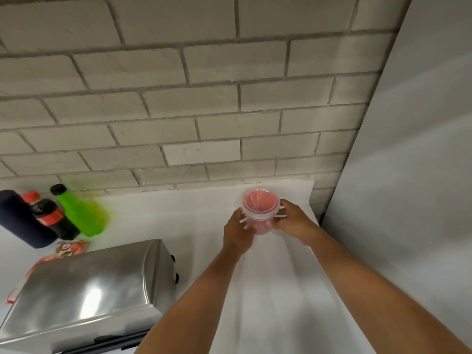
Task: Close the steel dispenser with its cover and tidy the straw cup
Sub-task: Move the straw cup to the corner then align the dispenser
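The steel dispenser [86, 297] sits near left, its cover on. Farther right, the left hand [238, 232] and right hand [293, 222] clasp the pink straw cup [260, 210] on the white counter [281, 290]; bottles [76, 213] stand far left.

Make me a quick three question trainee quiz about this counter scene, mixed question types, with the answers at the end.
1. True or false: the steel dispenser has its cover on.
2. Which hands hold the pink straw cup? A) left hand only B) right hand only C) both
3. Fill in: the bottle next to the cola bottle is ____ in colour.

Key: 1 true; 2 C; 3 green.
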{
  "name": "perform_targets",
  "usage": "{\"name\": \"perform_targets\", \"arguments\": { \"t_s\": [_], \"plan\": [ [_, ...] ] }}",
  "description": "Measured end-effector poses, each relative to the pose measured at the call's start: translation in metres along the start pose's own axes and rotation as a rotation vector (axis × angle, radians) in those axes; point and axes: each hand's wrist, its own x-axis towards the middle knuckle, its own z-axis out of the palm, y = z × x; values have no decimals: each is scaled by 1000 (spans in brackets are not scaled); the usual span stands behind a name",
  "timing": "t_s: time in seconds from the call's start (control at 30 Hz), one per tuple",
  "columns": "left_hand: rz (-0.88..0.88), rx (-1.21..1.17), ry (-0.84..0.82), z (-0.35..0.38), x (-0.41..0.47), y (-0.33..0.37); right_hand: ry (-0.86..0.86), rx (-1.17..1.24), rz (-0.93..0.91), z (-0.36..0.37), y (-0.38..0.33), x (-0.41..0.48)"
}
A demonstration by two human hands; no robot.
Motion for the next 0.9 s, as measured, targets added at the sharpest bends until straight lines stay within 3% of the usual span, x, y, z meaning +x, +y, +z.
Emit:
{"name": "perform_targets", "arguments": {
  "t_s": [0.33, 0.67, 0.9],
  "plan": [
    [-145, -145, 90, -8, -39, -15, -46, -197, 128, 0, 11, -22],
    [-145, -242, 8, -52, -170, -5, -148, -201, -5, 41, -14, -123],
    [-198, -228, -8, -123, -249, -30, -240, -117, -43, 95, -23, -191]
  ]
}}
